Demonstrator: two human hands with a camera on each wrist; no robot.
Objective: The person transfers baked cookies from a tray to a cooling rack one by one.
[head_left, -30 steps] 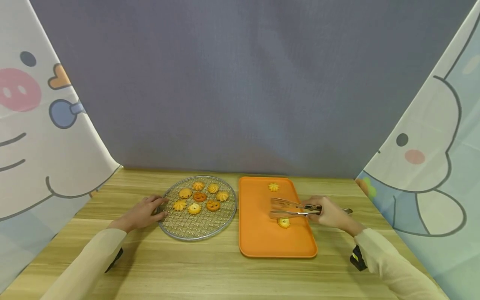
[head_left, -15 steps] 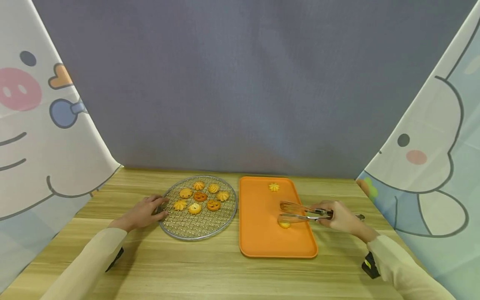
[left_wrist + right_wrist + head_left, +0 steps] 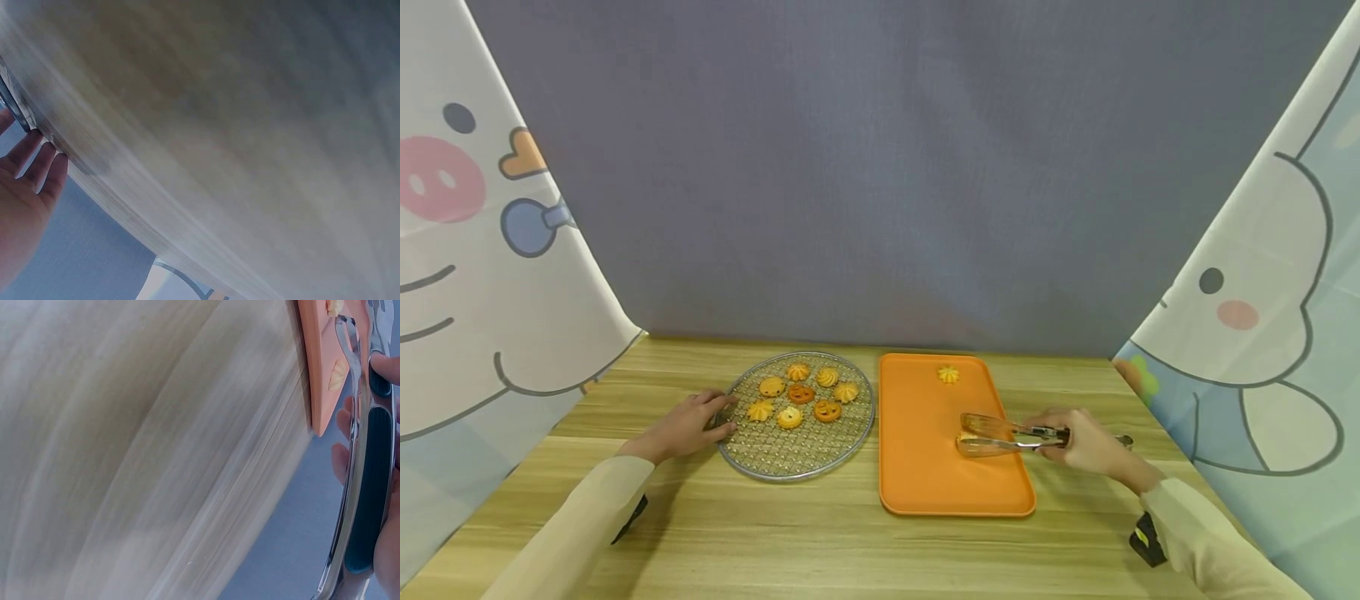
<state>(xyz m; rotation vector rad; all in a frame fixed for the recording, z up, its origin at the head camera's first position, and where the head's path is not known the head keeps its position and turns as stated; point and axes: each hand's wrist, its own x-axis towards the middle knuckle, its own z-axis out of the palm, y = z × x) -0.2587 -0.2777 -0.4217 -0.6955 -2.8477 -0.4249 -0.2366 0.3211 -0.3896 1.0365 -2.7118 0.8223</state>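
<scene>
My left hand (image 3: 688, 427) rests at the left rim of a round wire cooling rack (image 3: 782, 478), its fingertips and thumb touching the edge. The left wrist view shows the fingers (image 3: 39, 165) extended toward that rim. On the orange tray (image 3: 925, 487), my right hand (image 3: 1086, 446) grips metal tongs (image 3: 1022, 445) with dark green handle insets (image 3: 367, 506). The tong tips point left over the tray, low on a yellow cookie (image 3: 962, 439) that the near arm partly hides. Another flower-shaped yellow cookie (image 3: 948, 375) lies near the tray's back edge.
Several cookies sit on the rack, among them a pretzel-shaped one (image 3: 827, 411) and a round one (image 3: 772, 387). Rack and tray stand side by side on a wood-grain table (image 3: 760, 533). A grey curtain (image 3: 880, 183) rises behind it, with cartoon-printed cloths at both sides.
My right hand has drawn the tongs to the right, then lowered the tips slightly toward the front, over the nearer cookie on the tray. My left hand and the rack have stayed put.
</scene>
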